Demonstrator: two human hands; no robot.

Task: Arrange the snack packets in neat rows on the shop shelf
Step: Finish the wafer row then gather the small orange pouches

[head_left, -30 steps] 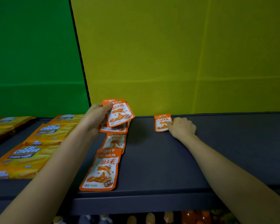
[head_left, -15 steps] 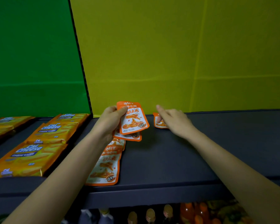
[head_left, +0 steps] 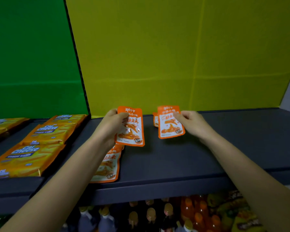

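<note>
Two bare hands, left (head_left: 113,125) and right (head_left: 192,123), each pinch a flat orange-and-white foil snack packet (head_left: 132,129) (head_left: 170,124) between thumb and fingers above the dark grey shelf (head_left: 174,161).

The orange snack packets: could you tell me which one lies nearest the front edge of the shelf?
The flat packet beneath the left forearm, its bottom edge close to the shelf front; the other packets are held up or lie farther back.

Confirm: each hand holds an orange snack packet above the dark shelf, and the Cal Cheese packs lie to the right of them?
Not quite. In the head view the Cal Cheese packs lie to the left. The rest stands: left hand and right hand each hold an orange snack packet above the dark shelf.
</note>
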